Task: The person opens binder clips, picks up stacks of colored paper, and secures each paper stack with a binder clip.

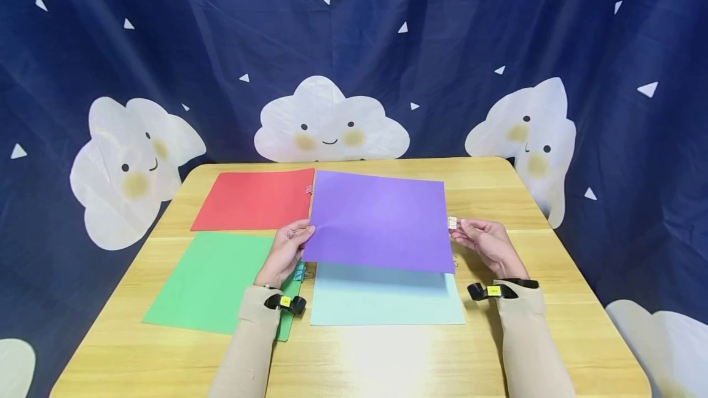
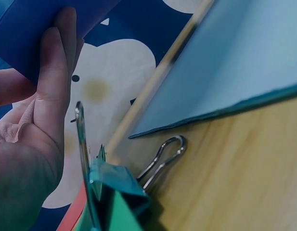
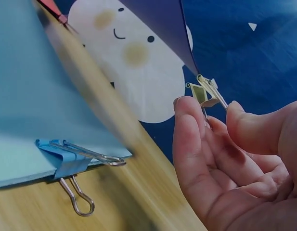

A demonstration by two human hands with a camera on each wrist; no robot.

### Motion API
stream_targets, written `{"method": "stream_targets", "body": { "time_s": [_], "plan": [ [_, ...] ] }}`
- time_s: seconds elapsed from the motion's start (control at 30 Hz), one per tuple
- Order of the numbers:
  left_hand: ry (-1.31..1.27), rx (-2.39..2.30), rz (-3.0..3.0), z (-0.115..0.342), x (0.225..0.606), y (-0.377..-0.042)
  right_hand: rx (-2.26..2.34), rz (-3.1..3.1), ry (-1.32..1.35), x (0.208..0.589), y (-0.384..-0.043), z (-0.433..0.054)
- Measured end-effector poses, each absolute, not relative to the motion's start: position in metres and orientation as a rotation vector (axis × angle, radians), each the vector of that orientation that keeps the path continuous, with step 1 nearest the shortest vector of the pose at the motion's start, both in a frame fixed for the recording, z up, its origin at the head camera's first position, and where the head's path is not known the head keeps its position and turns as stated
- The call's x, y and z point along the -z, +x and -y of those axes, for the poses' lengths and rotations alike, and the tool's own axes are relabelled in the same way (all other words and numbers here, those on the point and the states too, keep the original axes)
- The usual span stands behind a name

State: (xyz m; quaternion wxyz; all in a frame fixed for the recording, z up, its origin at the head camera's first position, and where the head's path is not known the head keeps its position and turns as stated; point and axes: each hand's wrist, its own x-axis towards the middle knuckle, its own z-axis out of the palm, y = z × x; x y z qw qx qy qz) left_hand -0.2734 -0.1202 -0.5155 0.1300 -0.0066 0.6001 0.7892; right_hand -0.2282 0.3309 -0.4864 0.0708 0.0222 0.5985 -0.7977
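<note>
My left hand [image 1: 286, 252] pinches the left edge of a purple sheet [image 1: 381, 220], thumb on top and fingers beneath in the left wrist view. The sheet is raised above a light blue stack of paper [image 1: 387, 300]. At its right edge, my right hand [image 1: 488, 243] pinches a pale yellow binder clip [image 3: 206, 92] by its wire handles. The clip's two lips stand apart, close to the purple edge; whether the edge lies between them I cannot tell. A blue binder clip [image 3: 66, 156] grips the light blue stack's right edge.
On the left lie a red stack [image 1: 254, 199] with a clip [image 1: 310, 189] on its right edge, and a green stack [image 1: 221, 281] with a teal binder clip [image 2: 119, 180] under my left wrist. A dark blue curtain [image 1: 354, 29] with clouds hangs behind the wooden table [image 1: 381, 361].
</note>
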Motion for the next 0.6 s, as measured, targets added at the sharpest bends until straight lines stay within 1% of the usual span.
{"method": "stream_targets", "body": {
  "time_s": [0.6],
  "plan": [
    [-0.012,-2.255,-1.775,0.1199,0.5135,-0.2722,2.381,-1.787,0.082,0.4859,-0.2294,-0.3307]
  ]
}}
